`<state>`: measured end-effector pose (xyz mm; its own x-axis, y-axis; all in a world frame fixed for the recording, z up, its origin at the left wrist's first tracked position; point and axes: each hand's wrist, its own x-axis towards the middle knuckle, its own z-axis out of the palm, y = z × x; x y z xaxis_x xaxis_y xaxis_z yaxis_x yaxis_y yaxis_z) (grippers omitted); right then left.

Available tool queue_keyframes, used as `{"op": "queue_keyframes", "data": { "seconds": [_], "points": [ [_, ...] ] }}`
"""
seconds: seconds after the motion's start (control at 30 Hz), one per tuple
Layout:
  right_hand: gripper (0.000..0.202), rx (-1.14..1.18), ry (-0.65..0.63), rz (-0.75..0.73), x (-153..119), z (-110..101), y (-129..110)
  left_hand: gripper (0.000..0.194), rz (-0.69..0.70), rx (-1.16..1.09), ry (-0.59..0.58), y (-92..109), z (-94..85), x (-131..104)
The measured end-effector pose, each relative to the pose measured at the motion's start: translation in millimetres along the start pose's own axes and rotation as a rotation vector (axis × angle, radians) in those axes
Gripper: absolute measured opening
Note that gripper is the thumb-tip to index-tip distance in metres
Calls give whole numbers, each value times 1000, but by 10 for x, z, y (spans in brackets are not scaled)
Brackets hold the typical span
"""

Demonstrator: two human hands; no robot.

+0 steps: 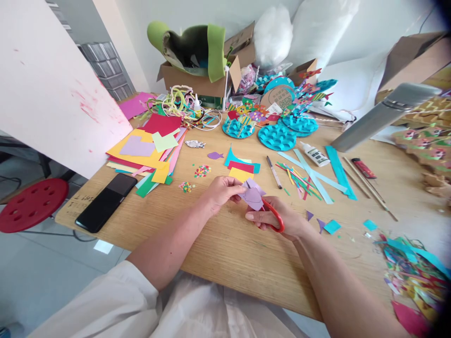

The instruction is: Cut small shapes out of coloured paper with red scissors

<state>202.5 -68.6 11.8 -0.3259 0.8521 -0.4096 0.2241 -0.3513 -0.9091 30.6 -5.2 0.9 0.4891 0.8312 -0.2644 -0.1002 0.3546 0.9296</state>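
Note:
My left hand [224, 193] pinches a piece of purple paper [252, 198] that carries a drawn dark outline. The fingers of my right hand [273, 219] are wrapped round red-handled scissors [279, 218], whose blades are mostly hidden at the paper's lower edge. Just beyond the hands lie yellow paper [241, 174], a red strip and a blue cut-out [230, 157]. A purple paper fish [215, 155] rests farther back, beside small piles of coloured paper dots [202, 171]. Small purple scraps [321, 225] and a blue square [332, 227] are right of my right hand.
Stacked coloured paper [130, 152] and a black phone [105, 202] occupy the left side. On the right are a pen [274, 172], thin paper strips [299, 180], a glue bottle [314, 154], brushes, a grey flask [380, 117] and a scrap heap [416, 277]. Blue decorated discs [277, 137] stand behind.

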Motion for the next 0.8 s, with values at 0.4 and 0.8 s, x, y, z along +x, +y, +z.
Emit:
{"op": "queue_keyframes", "data": {
  "seconds": [0.4,0.8],
  "points": [
    [31,-58,52,23,-30,32,-54,22,3,25,8,-21,-14,16],
    [30,-38,51,12,-27,51,-76,22,-19,-12,-2,-15,-6,13]
  ]
}}
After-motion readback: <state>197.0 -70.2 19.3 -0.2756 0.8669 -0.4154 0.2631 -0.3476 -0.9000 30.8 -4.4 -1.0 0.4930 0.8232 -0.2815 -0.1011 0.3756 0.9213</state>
